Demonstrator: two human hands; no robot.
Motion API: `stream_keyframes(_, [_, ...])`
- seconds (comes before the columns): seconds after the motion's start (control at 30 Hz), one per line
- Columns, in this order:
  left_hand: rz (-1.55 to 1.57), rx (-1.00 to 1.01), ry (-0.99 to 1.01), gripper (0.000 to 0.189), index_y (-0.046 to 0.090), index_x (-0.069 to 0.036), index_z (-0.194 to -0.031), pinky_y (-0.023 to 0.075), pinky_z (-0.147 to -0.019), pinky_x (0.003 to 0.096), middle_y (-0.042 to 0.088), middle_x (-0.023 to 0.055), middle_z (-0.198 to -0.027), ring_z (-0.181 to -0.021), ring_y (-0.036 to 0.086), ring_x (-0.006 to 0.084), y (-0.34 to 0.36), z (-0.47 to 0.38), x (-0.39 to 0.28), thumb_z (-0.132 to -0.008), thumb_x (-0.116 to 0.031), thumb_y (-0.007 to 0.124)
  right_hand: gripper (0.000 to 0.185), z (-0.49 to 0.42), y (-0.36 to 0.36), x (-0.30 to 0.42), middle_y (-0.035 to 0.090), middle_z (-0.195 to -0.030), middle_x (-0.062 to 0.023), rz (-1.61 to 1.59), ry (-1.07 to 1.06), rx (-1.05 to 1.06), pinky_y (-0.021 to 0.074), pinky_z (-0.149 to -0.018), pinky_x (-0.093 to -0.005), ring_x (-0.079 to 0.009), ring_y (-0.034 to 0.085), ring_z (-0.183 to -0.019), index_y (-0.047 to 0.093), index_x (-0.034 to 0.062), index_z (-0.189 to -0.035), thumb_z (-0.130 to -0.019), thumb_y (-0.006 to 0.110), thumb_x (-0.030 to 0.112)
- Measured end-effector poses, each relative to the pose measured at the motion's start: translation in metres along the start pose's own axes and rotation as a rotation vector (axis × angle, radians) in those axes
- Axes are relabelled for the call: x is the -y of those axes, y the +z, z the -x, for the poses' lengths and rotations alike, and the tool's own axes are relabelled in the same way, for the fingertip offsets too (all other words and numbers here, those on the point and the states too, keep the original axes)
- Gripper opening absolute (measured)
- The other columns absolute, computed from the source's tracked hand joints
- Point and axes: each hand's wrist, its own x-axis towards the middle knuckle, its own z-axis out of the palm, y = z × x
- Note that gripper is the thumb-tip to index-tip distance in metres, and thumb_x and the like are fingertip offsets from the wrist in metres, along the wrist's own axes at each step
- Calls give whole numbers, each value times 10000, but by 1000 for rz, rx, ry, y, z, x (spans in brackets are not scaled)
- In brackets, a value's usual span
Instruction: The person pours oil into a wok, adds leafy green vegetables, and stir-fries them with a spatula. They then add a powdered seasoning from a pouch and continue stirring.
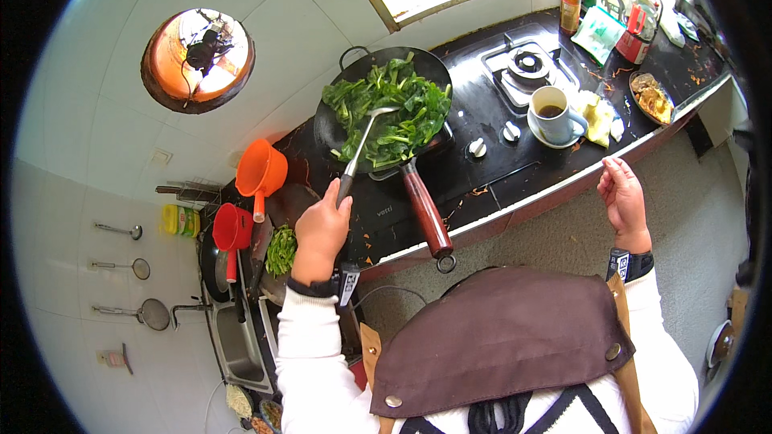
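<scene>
My left hand [322,230] is closed around the dark handle of a metal wok spatula [363,141]. The spatula's blade lies among leafy greens [416,93] that fill much of a black wok [329,126] on the left burner. The wok's reddish-brown wooden handle [427,211] points towards me, past the counter edge, and neither hand is on it. Over the floor just off the counter's front edge, my right hand [621,199] has its fingertips pressed together. Nothing shows between them. The nearest things to it are a crumpled yellowish cloth or packet [597,120] and a mug [552,114] of dark liquid.
A bare gas burner [528,66] stands right of the wok. Sauce bottles [570,3] and a dish of food [652,98] occupy the counter's right end. Orange [262,169] and red [232,228] ladles, cut green stems [281,250] and a sink [238,337] are at left.
</scene>
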Motion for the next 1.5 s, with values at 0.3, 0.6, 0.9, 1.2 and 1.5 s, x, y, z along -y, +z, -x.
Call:
stream_keyframes(0.3, [-217,20,-93,412,524,-168,-1234,473,-577,479,650,158,-741,-671,627,363,-13,-2,-7,-854,-324,560,106,2,4,-3,570,-709,41,19,32,-6,484,-573,-170,-39,553,-605,600,72,-977,-910,585,153])
stream_keyframes(0.6, [-188,-80,-163,383,556,-183,-1220,474,-604,481,642,172,-742,-708,622,381,-42,-10,-6,-868,-332,547,97,7,-1,5,572,-704,45,30,-6,-35,475,-558,-169,-38,546,-595,598,79,-976,-909,583,148])
stream_keyframes(0.9, [-197,60,-102,408,541,-173,-1227,484,-638,479,654,170,-800,-747,629,370,-7,-5,8,-852,-333,555,106,10,5,6,583,-719,39,43,7,-23,472,-567,-168,-34,549,-614,611,71,-975,-895,604,140])
stream_keyframes(1.2, [102,24,-118,410,563,-176,-1215,482,-706,457,639,215,-872,-826,617,389,-49,0,0,-843,-347,557,119,9,11,10,584,-707,23,26,-58,14,482,-564,-174,-55,558,-595,594,58,-1005,-918,566,134])
stream_keyframes(1.5, [286,50,-71,401,574,-100,-1191,485,-716,429,629,233,-908,-858,616,388,-17,5,-12,-847,-307,577,149,10,20,27,498,-707,25,-67,-238,7,444,-604,-208,-63,477,-637,585,33,-1004,-939,540,159])
